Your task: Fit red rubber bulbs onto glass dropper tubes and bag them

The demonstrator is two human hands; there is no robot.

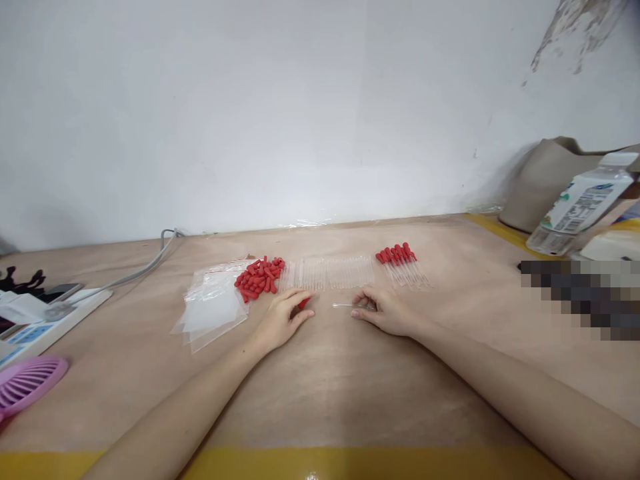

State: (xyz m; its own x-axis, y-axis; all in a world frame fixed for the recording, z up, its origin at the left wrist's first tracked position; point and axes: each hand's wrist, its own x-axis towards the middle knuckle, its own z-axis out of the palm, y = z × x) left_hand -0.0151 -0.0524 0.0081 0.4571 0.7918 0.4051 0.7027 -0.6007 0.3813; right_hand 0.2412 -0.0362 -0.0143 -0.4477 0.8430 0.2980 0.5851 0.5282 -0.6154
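Between the thumb and fingers of my left hand (290, 316) is a red rubber bulb (303, 303), partly hidden by the fingers. My right hand (384, 311) pinches a clear dropper tube (343, 305), its thin end pointing left toward the bulb, with a gap between them. Behind my left hand lies a pile of red rubber bulbs (257, 277). A row of loose clear tubes (345, 272) stretches across the middle, beyond both hands. To the right of that row, several droppers with red bulbs fitted (397, 257) lie side by side.
Clear plastic bags (215, 310) are stacked left of the bulb pile. A power strip (55, 325) with a grey cable and a pink fan (33, 381) occupy the left side. At the right stand a plastic bottle (580, 207) and a grey-brown container (533, 180). A white wall rises behind.
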